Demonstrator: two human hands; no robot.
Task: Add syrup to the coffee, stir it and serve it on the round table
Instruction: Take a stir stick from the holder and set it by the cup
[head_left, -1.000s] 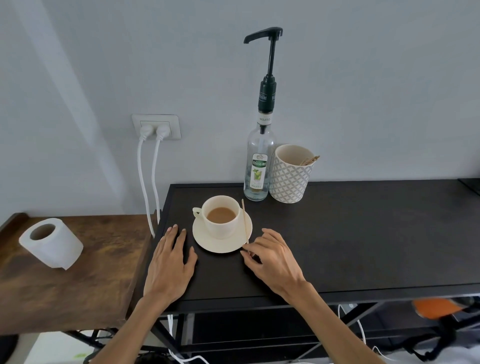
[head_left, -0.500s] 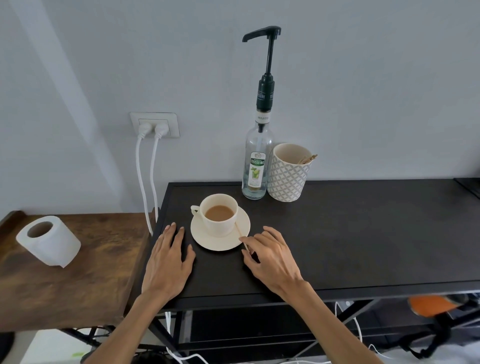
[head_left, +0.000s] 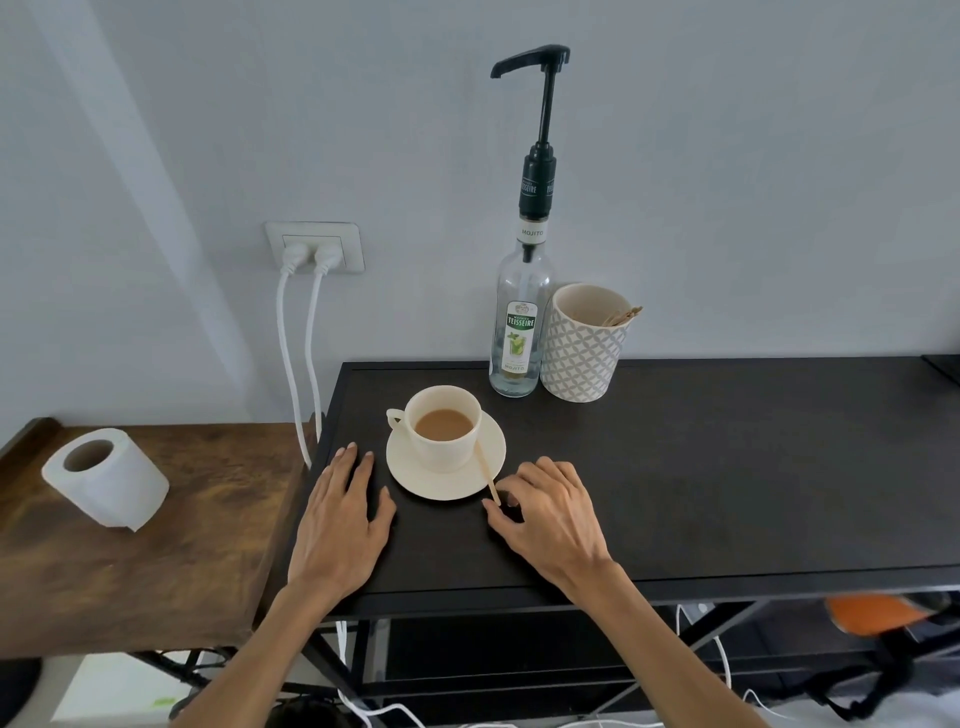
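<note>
A cream cup (head_left: 445, 427) of milky coffee stands on a cream saucer (head_left: 415, 470) near the left end of the black console table (head_left: 727, 467). A thin wooden stir stick (head_left: 486, 473) lies slanted across the saucer's right rim. My right hand (head_left: 553, 519) rests on the table just right of the saucer, thumb and forefinger pinched on the stick's near end. My left hand (head_left: 340, 525) lies flat on the table left of the saucer, fingers spread, holding nothing. The clear syrup bottle (head_left: 519, 327) with a tall black pump stands upright behind the cup by the wall.
A patterned mug (head_left: 584, 345) with wooden sticks stands right of the bottle. A toilet roll (head_left: 106, 475) lies on the lower wooden table (head_left: 156, 545) at left. Two white cables (head_left: 298, 364) hang from a wall socket. The round table is out of view.
The stir stick has swung from lying upright along the saucer's right side to a slant, its near end now between my right fingers. My left hand stayed flat.
</note>
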